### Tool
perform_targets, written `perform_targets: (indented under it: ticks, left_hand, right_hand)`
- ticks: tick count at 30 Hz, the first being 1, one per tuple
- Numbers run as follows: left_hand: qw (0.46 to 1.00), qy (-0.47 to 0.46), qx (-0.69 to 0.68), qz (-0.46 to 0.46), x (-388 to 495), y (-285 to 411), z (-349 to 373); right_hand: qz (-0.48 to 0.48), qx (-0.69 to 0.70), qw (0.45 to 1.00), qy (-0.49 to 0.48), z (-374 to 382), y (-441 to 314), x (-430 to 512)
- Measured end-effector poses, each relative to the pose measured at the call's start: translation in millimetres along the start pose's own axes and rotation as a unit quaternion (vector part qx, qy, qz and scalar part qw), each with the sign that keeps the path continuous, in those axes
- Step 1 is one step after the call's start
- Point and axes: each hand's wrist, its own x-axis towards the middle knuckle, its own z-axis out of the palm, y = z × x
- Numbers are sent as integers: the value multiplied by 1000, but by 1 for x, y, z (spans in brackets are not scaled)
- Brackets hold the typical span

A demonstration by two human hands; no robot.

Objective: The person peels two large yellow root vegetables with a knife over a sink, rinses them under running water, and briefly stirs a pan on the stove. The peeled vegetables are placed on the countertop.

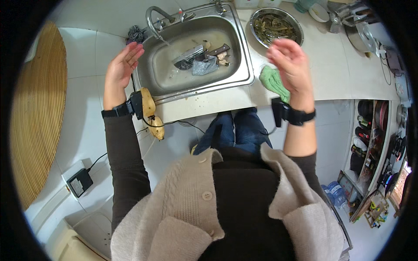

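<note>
My left hand (122, 65) is raised at the left edge of the steel sink (243, 58), palm turned inward, holding nothing. My right hand (290, 65) is raised over the counter to the right, fingers bent and a little blurred, with nothing visible in it. Below it lies a green cloth (274, 81). In cloudy water in the sink lie a cleaver (186, 60), a brown knife handle (219, 50), a grey cloth or pouch (204, 66) and pale food scraps (223, 58). A metal bowl (301, 36) of soaked dark greens (274, 27) stands beyond my right hand.
A curved faucet (151, 19) stands behind the sink, beside a dark mesh scrubber (135, 34). Lotus root pieces (148, 106) sit by the counter's front left edge, near cables. A pot (361, 36) is at the back right. Open shelves (370, 137) with bottles stand below right.
</note>
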Motion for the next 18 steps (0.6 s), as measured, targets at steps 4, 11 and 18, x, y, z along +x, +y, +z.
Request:
perform_targets:
  ticks: [4, 11, 18]
  left_hand:
    - [985, 41, 154, 61, -9, -28, 37]
    - [879, 73, 437, 176, -40, -106, 179]
    - [898, -191, 347, 194, -141, -157, 537]
  right_hand:
    - [129, -472, 870, -59, 24, 30, 18]
    - [-74, -457, 858, 220, -144, -47, -168]
    - [19, -457, 696, 554, -342, -209, -494]
